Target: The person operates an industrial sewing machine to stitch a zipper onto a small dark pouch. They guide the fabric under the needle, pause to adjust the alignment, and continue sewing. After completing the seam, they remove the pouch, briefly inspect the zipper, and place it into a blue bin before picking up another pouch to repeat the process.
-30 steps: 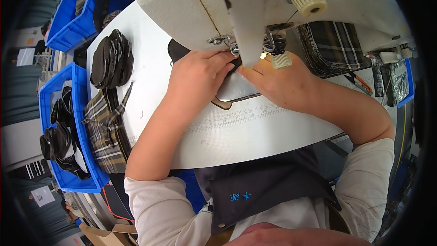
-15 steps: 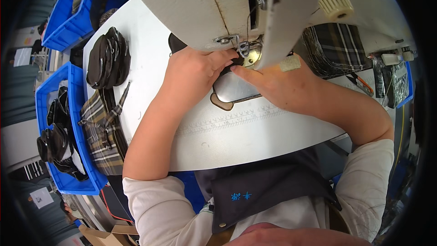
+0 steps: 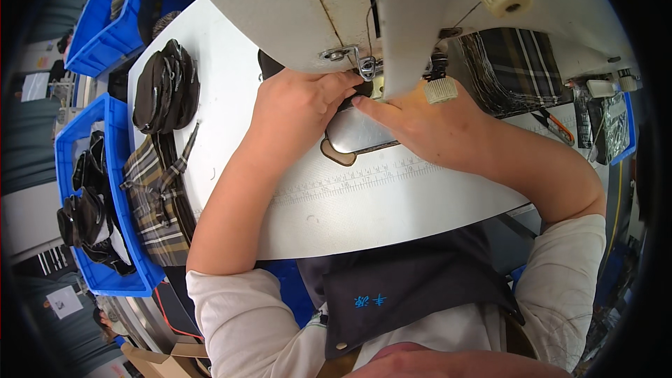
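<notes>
Beneath the head of a white sewing machine point(image 3: 280, 14), my two hands meet close to the presser foot point(image 3: 365, 66). My left hand point(image 3: 297, 105) is closed, its fingertips pressing a dark fabric piece point(image 3: 269, 64) whose edge shows beyond the knuckles. From the other side, my right hand point(image 3: 437, 126) comes in with thumb and fingers at the same fabric, close to the foot. Most of the piece is hidden by my hands and the machine head. Below them lies the shiny metal plate point(image 3: 360, 131) of the machine bed.
Dark zippered pouches point(image 3: 166, 87) are stacked at the left, beside plaid fabric pieces point(image 3: 157, 199). A blue bin point(image 3: 150, 266) there holds more pouches. Right of the machine lie a plaid fabric stack point(image 3: 514, 70) and orange-handled snips point(image 3: 556, 126). A ruler scale point(image 3: 350, 183) runs along the white tabletop point(image 3: 336, 220).
The view has shifted slightly, so the machine head appears a little further left. Both hands stay at the fabric by the presser foot, with hardly any movement.
</notes>
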`<state>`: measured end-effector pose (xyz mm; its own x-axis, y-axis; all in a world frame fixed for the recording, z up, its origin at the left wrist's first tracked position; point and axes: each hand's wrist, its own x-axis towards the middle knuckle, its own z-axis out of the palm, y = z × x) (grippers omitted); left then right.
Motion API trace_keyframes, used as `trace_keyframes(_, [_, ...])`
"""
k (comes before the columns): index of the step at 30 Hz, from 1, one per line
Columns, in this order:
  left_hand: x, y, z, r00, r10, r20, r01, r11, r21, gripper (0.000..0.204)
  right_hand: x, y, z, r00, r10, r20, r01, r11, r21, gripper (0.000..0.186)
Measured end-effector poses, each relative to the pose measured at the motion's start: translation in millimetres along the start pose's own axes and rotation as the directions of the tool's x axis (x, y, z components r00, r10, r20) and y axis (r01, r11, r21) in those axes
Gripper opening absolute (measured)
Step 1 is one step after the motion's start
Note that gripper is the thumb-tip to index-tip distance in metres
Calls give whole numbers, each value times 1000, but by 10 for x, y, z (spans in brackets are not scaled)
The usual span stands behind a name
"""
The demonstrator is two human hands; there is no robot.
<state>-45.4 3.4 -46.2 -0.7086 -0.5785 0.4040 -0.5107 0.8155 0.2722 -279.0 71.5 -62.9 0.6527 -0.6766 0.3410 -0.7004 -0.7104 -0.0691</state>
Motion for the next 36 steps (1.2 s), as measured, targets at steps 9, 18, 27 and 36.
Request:
trace_keyframes(9, [1, 66, 19, 998, -57, -28, 59, 995, 76, 11, -4, -1, 54, 998, 62, 6, -62, 998, 30, 45])
trace_keyframes(18, [2, 128, -5, 985, -169, -18, 170, 985, 25, 16, -15, 2, 38, 997, 81, 4, -81, 997, 7, 45])
trace_keyframes(27, [-16, 181, -46, 983, -181, 38, 182, 983, -20, 19, -23, 20, 6, 998, 53, -36, -54, 998, -25, 45])
trace_keyframes(36, [1, 182, -85, 988, -127, 82, 129, 992, -8, 16, -66, 60, 51, 999, -6, -51, 7, 1000, 23, 45])
